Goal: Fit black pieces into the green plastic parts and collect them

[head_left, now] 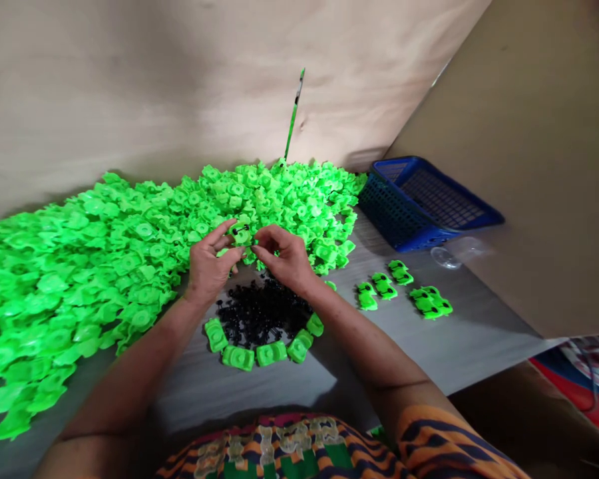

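My left hand (pixel 208 267) holds a small green toy car body (pixel 240 233) between thumb and fingers, its underside toward me. One black wheel axle lies across its upper end. Close beside it, my right hand (pixel 288 258) is pinched at thumb and forefinger, with a small dark piece, seemingly a black wheel axle, at the fingertips and mostly hidden. Below both hands lies a heap of black wheel axles (pixel 259 313). Several green car bodies (pixel 238 358) curve around the heap's near side.
A large pile of green car bodies (pixel 80 266) spreads along the wall. Green cars with black wheels (pixel 383 285) sit at the right, near a blue basket (pixel 414 236) and a clear plastic piece (pixel 445 257). A thin green stick (pixel 293 120) rises behind the pile.
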`<state>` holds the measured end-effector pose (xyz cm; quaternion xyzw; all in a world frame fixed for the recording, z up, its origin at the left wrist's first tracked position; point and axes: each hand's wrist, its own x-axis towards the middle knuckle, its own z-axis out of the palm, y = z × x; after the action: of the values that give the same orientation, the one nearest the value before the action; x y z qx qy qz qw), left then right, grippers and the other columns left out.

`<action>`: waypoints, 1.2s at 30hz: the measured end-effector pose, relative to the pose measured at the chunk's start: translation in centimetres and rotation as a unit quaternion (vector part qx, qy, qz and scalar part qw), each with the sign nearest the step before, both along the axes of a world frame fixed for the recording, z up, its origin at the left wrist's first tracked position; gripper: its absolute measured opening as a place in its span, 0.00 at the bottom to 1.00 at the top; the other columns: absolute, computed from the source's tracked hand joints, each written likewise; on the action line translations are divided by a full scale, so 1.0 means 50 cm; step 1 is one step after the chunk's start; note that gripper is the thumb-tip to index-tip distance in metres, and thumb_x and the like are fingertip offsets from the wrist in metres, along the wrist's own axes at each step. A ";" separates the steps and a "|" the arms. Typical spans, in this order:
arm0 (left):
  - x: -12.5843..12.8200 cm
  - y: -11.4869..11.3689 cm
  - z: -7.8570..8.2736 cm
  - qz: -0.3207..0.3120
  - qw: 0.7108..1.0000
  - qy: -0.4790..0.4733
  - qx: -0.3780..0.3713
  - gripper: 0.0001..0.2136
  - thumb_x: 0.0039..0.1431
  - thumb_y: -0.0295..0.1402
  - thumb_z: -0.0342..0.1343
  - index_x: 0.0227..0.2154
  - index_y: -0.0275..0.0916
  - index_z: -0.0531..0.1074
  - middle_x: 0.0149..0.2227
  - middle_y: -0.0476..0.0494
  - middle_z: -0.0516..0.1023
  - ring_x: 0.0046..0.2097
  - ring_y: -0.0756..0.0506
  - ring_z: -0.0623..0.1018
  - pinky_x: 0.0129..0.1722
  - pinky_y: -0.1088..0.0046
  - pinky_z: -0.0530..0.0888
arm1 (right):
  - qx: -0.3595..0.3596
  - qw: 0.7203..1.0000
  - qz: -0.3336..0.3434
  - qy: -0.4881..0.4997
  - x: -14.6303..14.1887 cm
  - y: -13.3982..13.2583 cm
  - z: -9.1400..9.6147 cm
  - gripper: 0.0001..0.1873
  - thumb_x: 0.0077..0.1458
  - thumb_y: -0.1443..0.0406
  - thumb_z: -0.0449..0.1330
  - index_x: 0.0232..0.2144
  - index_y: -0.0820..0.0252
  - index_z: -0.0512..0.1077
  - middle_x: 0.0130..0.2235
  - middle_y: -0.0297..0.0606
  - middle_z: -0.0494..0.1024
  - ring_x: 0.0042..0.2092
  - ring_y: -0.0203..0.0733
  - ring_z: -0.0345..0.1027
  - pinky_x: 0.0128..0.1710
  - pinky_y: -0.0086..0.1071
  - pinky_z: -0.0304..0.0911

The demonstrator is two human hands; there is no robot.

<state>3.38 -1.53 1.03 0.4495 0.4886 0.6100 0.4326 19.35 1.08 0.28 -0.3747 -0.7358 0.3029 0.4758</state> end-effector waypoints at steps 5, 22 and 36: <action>-0.001 -0.008 0.012 0.013 1.000 0.013 0.015 0.30 0.41 0.32 0.69 0.53 0.37 0.80 0.30 0.48 0.81 0.26 0.48 0.78 0.19 0.79 0.69 | -0.066 0.992 0.046 0.093 -0.002 0.010 -0.011 0.14 0.57 0.54 0.66 0.30 0.58 0.72 0.28 0.31 0.73 0.31 0.34 0.65 0.33 0.29 0.62; -0.005 -0.016 0.025 0.021 0.999 0.032 0.036 0.29 0.41 0.32 0.69 0.51 0.36 0.82 0.29 0.50 0.80 0.23 0.54 0.71 0.21 0.80 0.70 | -0.121 0.969 0.078 0.202 -0.012 -0.005 0.002 0.20 0.51 0.49 0.72 0.30 0.57 0.74 0.28 0.31 0.74 0.30 0.35 0.66 0.33 0.31 0.65; 0.000 -0.022 0.026 0.048 0.988 0.104 0.101 0.27 0.44 0.34 0.67 0.51 0.35 0.81 0.31 0.48 0.82 0.31 0.49 0.77 0.35 0.74 0.77 | -0.124 0.956 0.062 0.258 -0.032 -0.023 -0.002 0.21 0.54 0.47 0.70 0.32 0.57 0.74 0.27 0.31 0.75 0.29 0.35 0.68 0.33 0.32 0.67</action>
<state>3.40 -2.63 2.32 0.5281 0.4881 0.6257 0.3022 17.76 -0.05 0.19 -0.2937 -0.5663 0.5071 0.5795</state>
